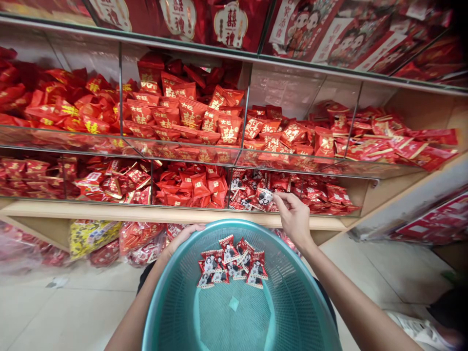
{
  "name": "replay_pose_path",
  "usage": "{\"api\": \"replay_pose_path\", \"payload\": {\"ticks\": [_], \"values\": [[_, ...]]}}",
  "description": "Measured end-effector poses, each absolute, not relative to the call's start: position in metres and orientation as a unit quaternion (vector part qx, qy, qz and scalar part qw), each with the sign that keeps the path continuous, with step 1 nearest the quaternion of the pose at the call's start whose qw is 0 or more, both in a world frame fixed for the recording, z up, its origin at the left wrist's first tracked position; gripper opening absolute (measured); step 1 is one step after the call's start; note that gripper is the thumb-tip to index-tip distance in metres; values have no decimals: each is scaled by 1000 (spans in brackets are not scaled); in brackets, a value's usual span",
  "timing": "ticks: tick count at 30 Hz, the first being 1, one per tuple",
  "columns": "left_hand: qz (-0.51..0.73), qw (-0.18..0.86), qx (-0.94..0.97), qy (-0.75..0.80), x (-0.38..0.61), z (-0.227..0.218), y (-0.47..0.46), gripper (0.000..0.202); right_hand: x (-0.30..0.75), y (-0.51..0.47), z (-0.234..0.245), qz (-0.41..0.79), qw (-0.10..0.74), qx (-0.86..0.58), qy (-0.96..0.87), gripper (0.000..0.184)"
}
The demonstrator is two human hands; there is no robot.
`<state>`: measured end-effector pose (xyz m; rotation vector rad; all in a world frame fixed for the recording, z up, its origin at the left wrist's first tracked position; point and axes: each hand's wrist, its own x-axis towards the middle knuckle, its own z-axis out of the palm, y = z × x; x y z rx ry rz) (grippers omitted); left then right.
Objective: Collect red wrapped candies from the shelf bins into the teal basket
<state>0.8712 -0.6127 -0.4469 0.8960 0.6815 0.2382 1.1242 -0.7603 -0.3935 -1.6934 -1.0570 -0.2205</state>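
A teal plastic basket with a mesh wall is right in front of me. My left hand holds its left rim, part of the hand being hidden behind the edge. Several small red, black and white wrapped candies lie inside, towards the far side. Beyond the rim, my right hand reaches to the lower shelf, thumb and fingers pinched on a candy of the same pattern. More of these candies fill the compartment around it.
Glass-fronted compartments of red wrapped sweets span both shelves. A wooden ledge runs below. Bagged sweets sit on the floor under it. Red gift bags line the top shelf. At lower right is a person's white shoe.
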Motion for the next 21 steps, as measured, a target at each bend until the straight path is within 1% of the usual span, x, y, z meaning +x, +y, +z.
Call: {"api": "replay_pose_path", "payload": {"ticks": [5, 7, 9, 11, 13, 15, 17, 19, 21], "values": [[85, 848, 410, 326, 874, -454, -606, 32, 1107, -767, -389, 61, 630, -668, -390, 26], [73, 858, 399, 315, 875, -460, -602, 33, 1096, -771, -394, 106, 645, -653, -382, 25], [76, 863, 397, 302, 876, -466, -599, 32, 1086, -777, -403, 115, 639, -655, -388, 21], [75, 867, 397, 294, 876, -471, -597, 33, 1076, -784, -416, 68, 606, -673, -419, 17], [64, 868, 395, 293, 876, -472, -597, 34, 1071, -792, -431, -18, 546, -689, -477, 14], [63, 865, 403, 293, 876, -470, -598, 34, 1069, -798, -443, -107, 483, -680, -542, 16], [74, 857, 422, 286, 877, -465, -599, 33, 1069, -802, -452, -171, 439, -650, -596, 21], [81, 846, 445, 283, 878, -461, -600, 34, 1069, -806, -459, -211, 408, -626, -630, 25], [81, 837, 460, 285, 879, -459, -599, 34, 1067, -809, -463, -223, 392, -612, -650, 28]]}}
